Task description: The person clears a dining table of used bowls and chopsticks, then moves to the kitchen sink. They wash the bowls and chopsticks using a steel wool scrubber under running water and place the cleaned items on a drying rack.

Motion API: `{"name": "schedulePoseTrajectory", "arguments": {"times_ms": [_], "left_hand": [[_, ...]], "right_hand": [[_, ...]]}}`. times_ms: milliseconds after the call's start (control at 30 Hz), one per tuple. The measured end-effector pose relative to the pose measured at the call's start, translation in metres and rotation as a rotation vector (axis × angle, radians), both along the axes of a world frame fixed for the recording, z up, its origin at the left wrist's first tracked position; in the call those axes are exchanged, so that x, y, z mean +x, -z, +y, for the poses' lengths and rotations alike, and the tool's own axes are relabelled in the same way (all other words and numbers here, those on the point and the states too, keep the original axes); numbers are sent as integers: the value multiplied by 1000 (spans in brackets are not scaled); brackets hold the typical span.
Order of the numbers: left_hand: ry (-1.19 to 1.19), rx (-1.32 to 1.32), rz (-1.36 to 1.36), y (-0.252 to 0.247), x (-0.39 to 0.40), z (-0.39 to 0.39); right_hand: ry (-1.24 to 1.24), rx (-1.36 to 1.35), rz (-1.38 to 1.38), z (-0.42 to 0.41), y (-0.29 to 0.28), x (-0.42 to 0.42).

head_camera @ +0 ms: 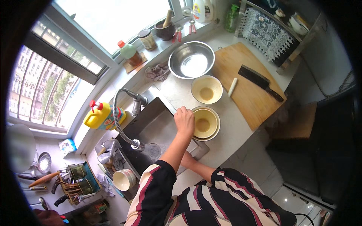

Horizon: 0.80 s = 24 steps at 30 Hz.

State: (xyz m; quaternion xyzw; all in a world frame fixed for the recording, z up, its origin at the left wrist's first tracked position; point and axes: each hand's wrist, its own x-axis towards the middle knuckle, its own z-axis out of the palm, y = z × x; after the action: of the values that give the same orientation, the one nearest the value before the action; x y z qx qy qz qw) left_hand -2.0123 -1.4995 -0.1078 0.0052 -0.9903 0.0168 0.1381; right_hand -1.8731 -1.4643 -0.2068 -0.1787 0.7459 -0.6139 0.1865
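My left hand, fingers curled, is at the left rim of two nested cream bowls on the counter beside the sink. Whether it grips a rim is hidden under the fingers. My right hand is low at the sink's near right edge, partly hidden behind my left forearm; its fingers do not show. The steel sink lies to the left, and water runs into it from a flexible-neck faucet. Another cream bowl stands just beyond the nested pair.
A steel basin stands at the back. To the right, a wooden cutting board bears a cleaver and a pale white stick. A yellow detergent jug stands left of the faucet, with stacked bowls below.
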Motion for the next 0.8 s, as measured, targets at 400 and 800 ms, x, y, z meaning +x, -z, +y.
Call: {"name": "schedulePoseTrajectory", "arguments": {"times_ms": [400,800], "left_hand": [[5,-25,-69,-13,-6,8],[37,-164,-163,-3,-14,6]], "right_hand": [[15,-26,51,1,-6,-2],[-25,34,67,1,0,3]]}}
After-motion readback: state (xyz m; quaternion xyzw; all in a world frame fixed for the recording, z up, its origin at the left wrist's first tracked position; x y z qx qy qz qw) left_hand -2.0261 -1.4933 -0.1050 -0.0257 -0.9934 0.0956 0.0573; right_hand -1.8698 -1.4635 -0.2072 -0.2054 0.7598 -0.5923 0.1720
